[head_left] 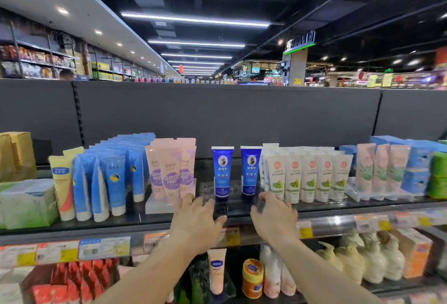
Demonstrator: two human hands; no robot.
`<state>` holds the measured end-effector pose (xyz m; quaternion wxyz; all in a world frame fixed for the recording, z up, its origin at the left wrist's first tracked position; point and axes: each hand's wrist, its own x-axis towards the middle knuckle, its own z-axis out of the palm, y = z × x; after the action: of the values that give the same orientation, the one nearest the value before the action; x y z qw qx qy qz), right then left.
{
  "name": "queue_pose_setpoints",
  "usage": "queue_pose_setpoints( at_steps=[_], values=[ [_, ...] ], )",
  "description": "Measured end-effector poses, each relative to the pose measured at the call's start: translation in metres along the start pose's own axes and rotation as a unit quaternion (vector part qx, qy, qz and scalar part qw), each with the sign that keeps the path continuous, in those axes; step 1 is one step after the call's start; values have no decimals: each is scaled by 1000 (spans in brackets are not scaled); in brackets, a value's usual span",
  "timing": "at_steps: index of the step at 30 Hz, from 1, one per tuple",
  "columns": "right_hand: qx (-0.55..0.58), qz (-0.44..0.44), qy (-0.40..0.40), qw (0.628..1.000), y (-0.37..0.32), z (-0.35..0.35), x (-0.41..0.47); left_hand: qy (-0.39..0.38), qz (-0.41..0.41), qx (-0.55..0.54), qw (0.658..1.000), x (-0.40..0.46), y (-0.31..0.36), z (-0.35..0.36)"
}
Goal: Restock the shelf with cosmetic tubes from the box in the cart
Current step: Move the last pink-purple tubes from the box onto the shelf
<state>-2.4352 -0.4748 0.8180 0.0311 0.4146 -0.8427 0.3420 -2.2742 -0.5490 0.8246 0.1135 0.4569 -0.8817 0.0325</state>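
Observation:
Two dark blue cosmetic tubes stand upright, caps down, in a clear plastic tray on the top shelf. The tray sits between the pink tubes and the white tubes with green print. My left hand grips the tray's front left edge, fingers over its rim. At the tray's front right corner my right hand holds on with thumb and curled fingers. Neither the cart nor the box is in view.
Light blue tubes and yellow tubes fill the shelf to the left, with a green-white box at the far left. Pink tubes and blue boxes stand to the right. Price labels line the shelf edge; more products sit on the shelf below.

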Motion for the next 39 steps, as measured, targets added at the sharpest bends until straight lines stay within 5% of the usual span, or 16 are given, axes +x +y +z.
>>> queue_pose_setpoints(
  at_steps=[6,17,29,39],
  values=[
    [-9,-1,-47,999,0,9,5,7,8,-19,1000,1,1,1],
    [44,45,-7,998,-9,14,5,-35,46,-92,994,6,-7,-2],
    [32,43,1,999,-15,18,2,-68,123,-67,988,7,-19,-10],
    [12,34,2,999,-19,18,-3,-25,120,55,991,9,-17,-2]
  ],
)
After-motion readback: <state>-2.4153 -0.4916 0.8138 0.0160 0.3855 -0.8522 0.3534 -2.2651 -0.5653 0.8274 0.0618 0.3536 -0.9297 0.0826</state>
